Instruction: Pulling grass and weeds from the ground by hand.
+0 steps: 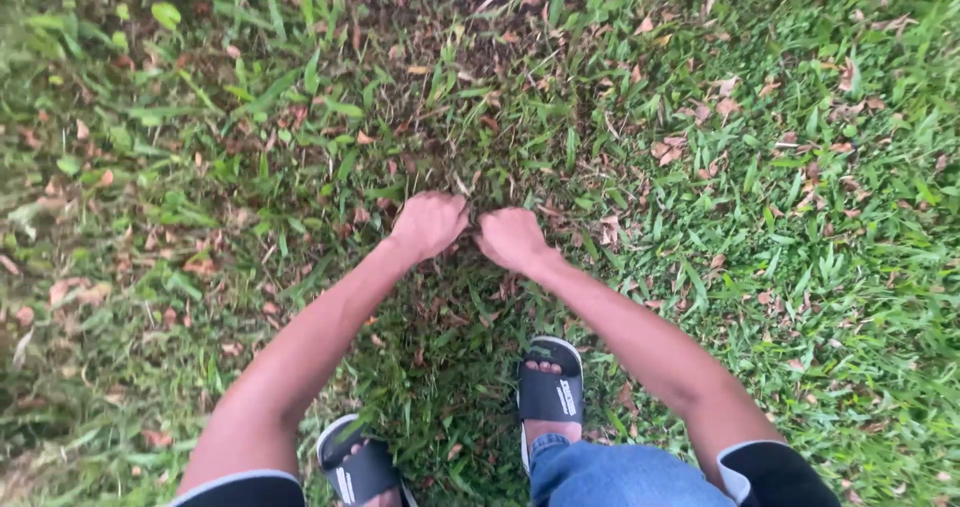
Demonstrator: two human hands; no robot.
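While the fingers of both hands curled under into loose fists, the left hand (430,224) and the right hand (511,238) sat knuckle to knuckle, clenched on a clump of grass (470,182) at the scene's centre, its thin blades and stringy stems bunched between them. Around them spread coarse green lawn (800,267), flecked with dry, crumpled brown leaves (665,152). Nearer, bare forearms led back to dark sleeves, above two black slide sandals (550,392) with white trim and a patch of blue denim (615,475).
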